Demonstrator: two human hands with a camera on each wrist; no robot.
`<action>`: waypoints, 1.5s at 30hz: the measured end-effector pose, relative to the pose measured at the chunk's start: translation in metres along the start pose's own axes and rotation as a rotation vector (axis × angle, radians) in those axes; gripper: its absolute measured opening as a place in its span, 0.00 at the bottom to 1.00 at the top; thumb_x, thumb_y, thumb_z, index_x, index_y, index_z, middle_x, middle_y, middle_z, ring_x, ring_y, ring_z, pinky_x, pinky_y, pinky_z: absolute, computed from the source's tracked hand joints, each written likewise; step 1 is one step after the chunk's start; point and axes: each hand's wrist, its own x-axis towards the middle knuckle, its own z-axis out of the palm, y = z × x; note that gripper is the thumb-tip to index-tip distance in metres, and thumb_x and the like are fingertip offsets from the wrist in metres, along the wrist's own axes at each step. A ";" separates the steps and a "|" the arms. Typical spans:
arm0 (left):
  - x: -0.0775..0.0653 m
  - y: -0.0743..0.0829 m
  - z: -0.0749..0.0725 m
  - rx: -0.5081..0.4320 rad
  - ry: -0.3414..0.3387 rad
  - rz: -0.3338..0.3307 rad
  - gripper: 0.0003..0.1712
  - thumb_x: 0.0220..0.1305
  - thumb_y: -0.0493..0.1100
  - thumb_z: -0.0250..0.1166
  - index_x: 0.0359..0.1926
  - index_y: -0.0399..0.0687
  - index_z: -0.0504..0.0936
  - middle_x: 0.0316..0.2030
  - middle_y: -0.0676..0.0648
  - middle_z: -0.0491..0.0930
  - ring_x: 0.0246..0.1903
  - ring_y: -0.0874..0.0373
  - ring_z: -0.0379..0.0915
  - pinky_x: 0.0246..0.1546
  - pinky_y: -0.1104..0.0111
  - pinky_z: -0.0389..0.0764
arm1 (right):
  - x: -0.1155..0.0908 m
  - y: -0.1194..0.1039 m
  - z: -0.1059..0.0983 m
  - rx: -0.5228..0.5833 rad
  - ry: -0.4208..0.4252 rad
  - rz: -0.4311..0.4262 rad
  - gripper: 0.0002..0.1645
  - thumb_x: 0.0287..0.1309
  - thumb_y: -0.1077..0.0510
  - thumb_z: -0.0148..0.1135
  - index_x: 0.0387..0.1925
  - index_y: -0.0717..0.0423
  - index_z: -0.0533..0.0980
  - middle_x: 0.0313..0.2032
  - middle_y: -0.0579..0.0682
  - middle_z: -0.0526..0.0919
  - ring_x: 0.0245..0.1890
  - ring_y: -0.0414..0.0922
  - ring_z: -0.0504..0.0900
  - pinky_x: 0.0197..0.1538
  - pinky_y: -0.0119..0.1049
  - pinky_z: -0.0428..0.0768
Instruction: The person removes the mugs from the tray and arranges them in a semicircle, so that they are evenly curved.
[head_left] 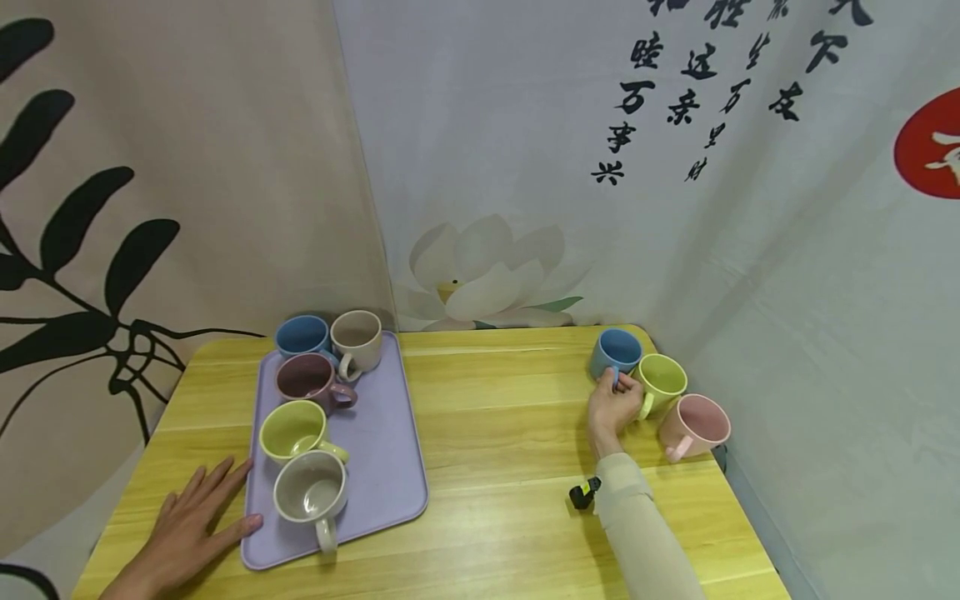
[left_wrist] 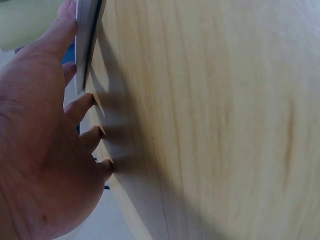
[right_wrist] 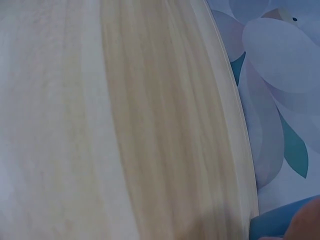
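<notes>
At the back right of the table, my right hand (head_left: pixel 617 406) pinches the handle of a blue mug (head_left: pixel 617 350). A slice of that blue mug (right_wrist: pixel 275 220) and a fingertip show in the lower corner of the right wrist view. Beside it stand a yellow-green mug (head_left: pixel 662 379) and a pink mug (head_left: pixel 697 425). My left hand (head_left: pixel 193 533) lies with spread fingers at the left edge of a lilac tray (head_left: pixel 390 467), thumb and a fingertip right at its rim. In the left wrist view the fingertips of the left hand (left_wrist: pixel 45 135) meet the wooden surface.
On the tray stand another blue mug (head_left: pixel 302 335), a beige mug (head_left: pixel 357 340), a mauve mug (head_left: pixel 309 379), another yellow-green mug (head_left: pixel 294 432) and a grey-white mug (head_left: pixel 311 492). A small black object (head_left: pixel 583 493) is by the right sleeve. Printed curtains (head_left: pixel 510 167) border the table (head_left: pixel 495 417).
</notes>
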 end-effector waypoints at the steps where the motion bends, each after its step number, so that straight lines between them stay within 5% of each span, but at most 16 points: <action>1: 0.000 0.000 0.000 -0.001 -0.002 -0.002 0.56 0.79 0.69 0.66 0.93 0.53 0.51 0.85 0.17 0.50 0.79 0.03 0.39 0.66 0.06 0.41 | 0.000 0.000 0.000 -0.001 0.001 -0.001 0.10 0.82 0.51 0.66 0.50 0.54 0.80 0.40 0.44 0.81 0.37 0.33 0.78 0.42 0.22 0.77; 26: -0.001 -0.002 0.001 -0.027 0.010 0.010 0.56 0.80 0.69 0.66 0.93 0.55 0.50 0.85 0.17 0.50 0.81 0.04 0.36 0.66 0.06 0.39 | -0.004 0.001 -0.009 0.002 -0.017 -0.023 0.16 0.79 0.53 0.68 0.57 0.60 0.82 0.44 0.45 0.81 0.42 0.34 0.78 0.47 0.22 0.76; 32: 0.000 -0.004 0.003 -0.026 0.004 0.000 0.57 0.79 0.71 0.65 0.93 0.56 0.50 0.85 0.17 0.50 0.80 0.04 0.36 0.66 0.06 0.38 | -0.008 -0.003 -0.013 -0.012 -0.023 -0.065 0.19 0.76 0.56 0.71 0.59 0.62 0.83 0.50 0.57 0.86 0.48 0.40 0.82 0.50 0.22 0.75; 39: 0.000 -0.006 0.003 -0.033 -0.005 -0.007 0.57 0.79 0.71 0.65 0.93 0.56 0.49 0.86 0.16 0.49 0.80 0.03 0.36 0.66 0.05 0.37 | -0.014 -0.003 -0.024 0.001 -0.154 -0.092 0.32 0.76 0.58 0.72 0.73 0.66 0.74 0.67 0.69 0.80 0.68 0.60 0.81 0.70 0.45 0.81; 45: 0.001 -0.004 0.002 -0.035 -0.008 -0.005 0.57 0.80 0.71 0.65 0.93 0.56 0.49 0.85 0.16 0.49 0.80 0.03 0.35 0.66 0.05 0.36 | -0.023 -0.007 -0.035 -0.025 -0.237 -0.158 0.40 0.76 0.56 0.72 0.80 0.65 0.68 0.75 0.71 0.76 0.77 0.66 0.75 0.83 0.64 0.72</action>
